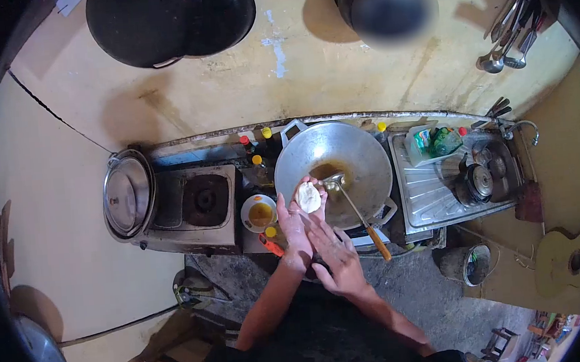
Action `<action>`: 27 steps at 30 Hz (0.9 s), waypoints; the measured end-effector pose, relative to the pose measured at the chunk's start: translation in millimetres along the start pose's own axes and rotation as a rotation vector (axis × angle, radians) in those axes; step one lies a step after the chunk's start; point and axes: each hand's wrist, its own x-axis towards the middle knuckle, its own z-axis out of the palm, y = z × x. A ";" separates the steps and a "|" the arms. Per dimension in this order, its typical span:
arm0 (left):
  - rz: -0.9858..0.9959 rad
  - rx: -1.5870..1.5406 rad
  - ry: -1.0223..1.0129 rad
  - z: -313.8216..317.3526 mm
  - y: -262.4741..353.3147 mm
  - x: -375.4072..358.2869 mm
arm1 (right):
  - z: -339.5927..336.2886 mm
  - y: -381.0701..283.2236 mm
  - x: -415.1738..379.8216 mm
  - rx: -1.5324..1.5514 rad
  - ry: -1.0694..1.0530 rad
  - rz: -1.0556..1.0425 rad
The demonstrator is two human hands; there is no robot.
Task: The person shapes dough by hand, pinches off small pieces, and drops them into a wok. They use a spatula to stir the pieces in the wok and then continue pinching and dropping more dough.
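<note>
Green-white plastic packet [423, 141], far-L corner of metal sink [418, 199]: print illegible. L hand [294, 233] palm-up, part open, supporting pale flat oval dough pc. [309, 198] over lg. grey metal wok's [365, 154] near-L edge. R hand [337, 264] open, by L palm.

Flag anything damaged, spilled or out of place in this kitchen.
The yellow painted wall looks damaged: a pale, ragged patch above the wide silver metal wok breaks the even colour, suggesting flaked paint. No obvious spill stands out.
</note>
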 end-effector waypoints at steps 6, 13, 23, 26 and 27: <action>0.009 0.121 0.147 12.3 -1.4 -12.5 | 8.5 13.2 1.4 -0.064 0.034 0.058; 0.023 0.084 0.152 24.4 2.6 -15.4 | -0.4 18.2 -6.5 -0.102 0.023 0.048; 0.005 0.089 0.108 14.9 3.1 -16.9 | 3.8 17.5 -4.6 -0.077 -0.009 0.010; -0.007 0.119 0.091 -2.4 1.5 -12.3 | 4.1 10.0 1.1 -0.042 -0.033 -0.018; -0.002 0.119 0.093 -1.0 0.6 -10.0 | 2.9 10.1 -3.7 -0.053 -0.039 0.009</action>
